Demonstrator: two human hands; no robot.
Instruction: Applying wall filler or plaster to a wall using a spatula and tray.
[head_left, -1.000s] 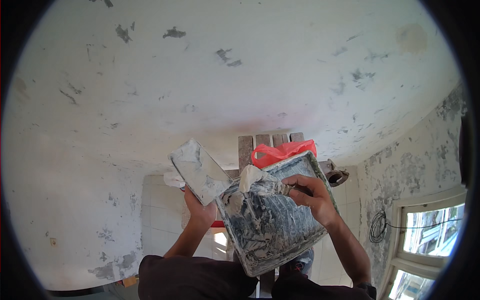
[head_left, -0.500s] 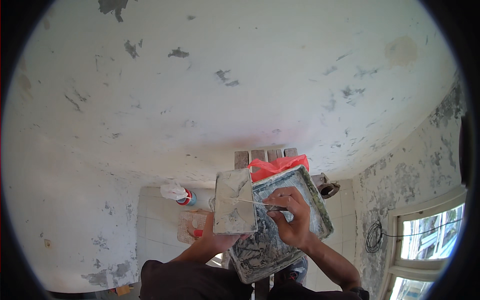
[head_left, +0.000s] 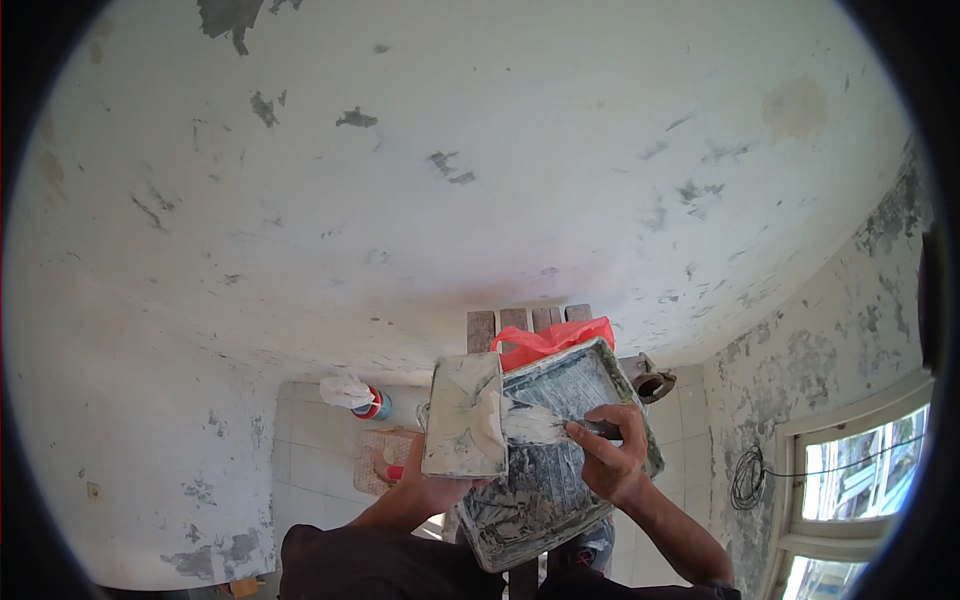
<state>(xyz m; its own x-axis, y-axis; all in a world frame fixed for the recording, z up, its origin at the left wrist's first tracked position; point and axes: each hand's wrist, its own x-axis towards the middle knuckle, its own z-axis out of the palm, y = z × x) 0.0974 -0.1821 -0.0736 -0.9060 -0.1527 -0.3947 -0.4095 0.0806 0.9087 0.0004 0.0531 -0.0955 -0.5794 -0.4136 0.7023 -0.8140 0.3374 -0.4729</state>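
Putty [head_left: 490,420] on board [head_left: 450,400], lower centre; left grip [head_left: 432,492] holding board, right grip [head_left: 618,458] holding scraper [head_left: 535,425].
Keep board level by tray [head_left: 650,448], blade low, strokes light; can't quite tell if blade touches putty.

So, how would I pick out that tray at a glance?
From the patchy white wall, drop to the wooden slats, then the red plastic bag. The tray is just below that bag in the picture, partly behind the right hand. Unlike the smaller flat board in the left hand, it has a raised rim and a dark, streaked inside.
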